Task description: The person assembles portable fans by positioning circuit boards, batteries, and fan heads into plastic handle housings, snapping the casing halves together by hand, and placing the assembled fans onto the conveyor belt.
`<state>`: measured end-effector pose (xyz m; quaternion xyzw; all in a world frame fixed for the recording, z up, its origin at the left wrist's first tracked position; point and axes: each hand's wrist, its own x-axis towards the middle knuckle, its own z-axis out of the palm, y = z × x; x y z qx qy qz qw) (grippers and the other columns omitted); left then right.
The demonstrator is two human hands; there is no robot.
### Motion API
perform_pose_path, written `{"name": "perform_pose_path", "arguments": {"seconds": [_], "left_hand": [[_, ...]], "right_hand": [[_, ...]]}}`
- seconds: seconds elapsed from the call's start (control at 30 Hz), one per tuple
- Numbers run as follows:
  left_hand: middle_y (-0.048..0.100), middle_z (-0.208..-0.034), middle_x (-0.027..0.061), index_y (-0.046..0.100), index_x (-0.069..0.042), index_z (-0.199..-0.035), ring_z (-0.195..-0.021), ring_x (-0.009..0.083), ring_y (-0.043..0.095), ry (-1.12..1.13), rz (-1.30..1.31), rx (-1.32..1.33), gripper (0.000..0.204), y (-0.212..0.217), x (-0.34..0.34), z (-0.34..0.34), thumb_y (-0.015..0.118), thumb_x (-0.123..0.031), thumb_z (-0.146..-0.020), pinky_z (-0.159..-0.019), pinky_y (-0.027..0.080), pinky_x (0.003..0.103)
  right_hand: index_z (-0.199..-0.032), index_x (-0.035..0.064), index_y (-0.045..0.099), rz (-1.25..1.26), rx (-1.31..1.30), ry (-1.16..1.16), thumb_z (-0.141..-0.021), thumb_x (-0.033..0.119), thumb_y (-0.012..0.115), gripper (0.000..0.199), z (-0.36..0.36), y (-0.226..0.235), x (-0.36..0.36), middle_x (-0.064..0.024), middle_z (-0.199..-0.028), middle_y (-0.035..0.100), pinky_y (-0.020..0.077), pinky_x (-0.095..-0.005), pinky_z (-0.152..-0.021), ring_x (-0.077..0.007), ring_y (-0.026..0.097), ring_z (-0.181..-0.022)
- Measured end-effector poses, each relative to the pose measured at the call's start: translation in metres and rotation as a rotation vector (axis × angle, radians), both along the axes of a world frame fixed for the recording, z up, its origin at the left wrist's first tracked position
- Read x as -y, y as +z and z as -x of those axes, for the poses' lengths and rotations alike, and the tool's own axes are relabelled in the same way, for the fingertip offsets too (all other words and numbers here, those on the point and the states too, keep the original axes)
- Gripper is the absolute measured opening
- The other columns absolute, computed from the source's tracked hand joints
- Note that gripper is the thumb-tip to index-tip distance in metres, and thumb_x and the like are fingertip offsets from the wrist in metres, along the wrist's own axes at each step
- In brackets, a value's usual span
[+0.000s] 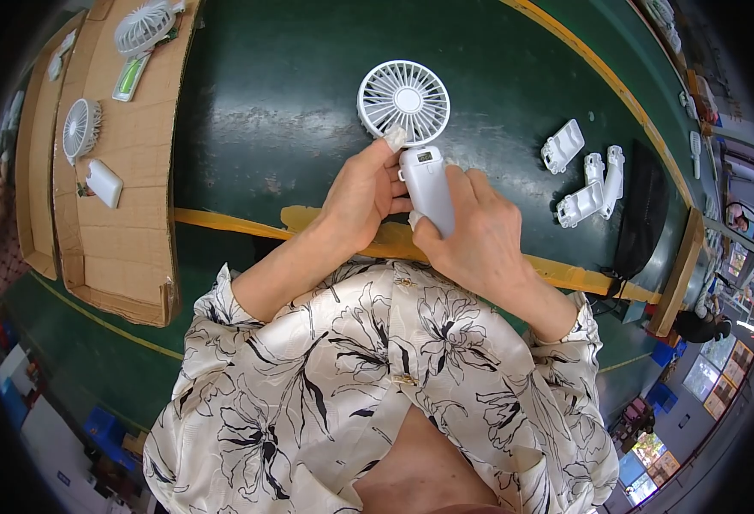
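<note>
A white handheld fan with a round, slatted head [408, 100] and a white handle [429, 190] is between my hands, just above the green table. A small dark display window shows near the top of the handle. My left hand [355, 197] is closed at the fan's neck, its covered thumb pressed on the lower rim of the head and its other fingers beside the handle. Around the handle's lower right side, my right hand [484, 223] is closed, thumb on one side and fingers on the other. Both thumbs wear white coverings.
A cardboard tray [120, 283] at the left holds fan parts, including a fan head [82, 130] and a white handle piece [104, 182]. Several white shell parts [581, 204] lie at the right, near a black pouch [642, 210]. Yellow tape [231, 224] lines the near table edge.
</note>
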<state>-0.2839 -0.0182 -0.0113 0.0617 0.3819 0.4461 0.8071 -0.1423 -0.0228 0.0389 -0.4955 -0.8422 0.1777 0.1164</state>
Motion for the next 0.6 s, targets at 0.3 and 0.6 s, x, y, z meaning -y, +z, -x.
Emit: {"name": "perform_pose_path", "arguments": {"seconds": [0.3, 0.6], "left_hand": [[0.056, -0.097, 0.009, 0.049, -0.003, -0.104, -0.088, 0.0189, 0.055, -0.011, 0.003, -0.006, 0.044, 0.001, -0.001, 0.0, 0.041, -0.042, -0.086, -0.079, 0.042, 0.034], [0.059, -0.085, 0.0075, 0.058, 0.001, -0.091, -0.072, 0.014, 0.058, -0.012, 0.009, -0.195, 0.021, -0.007, -0.002, -0.007, 0.055, -0.018, -0.082, -0.062, 0.048, 0.026]], "right_hand": [[-0.093, -0.0096, 0.05, -0.029, 0.046, 0.025, -0.06, 0.017, 0.064, 0.045, 0.0, -0.006, -0.001, -0.0147, -0.073, 0.05, 0.0461, -0.0352, -0.047, -0.0272, 0.056, -0.061], [-0.086, -0.0062, 0.05, -0.139, 0.079, 0.06, -0.06, 0.019, 0.064, 0.039, 0.004, -0.013, 0.001, -0.0122, -0.072, 0.048, 0.0452, -0.0315, -0.042, -0.0238, 0.055, -0.059]]}}
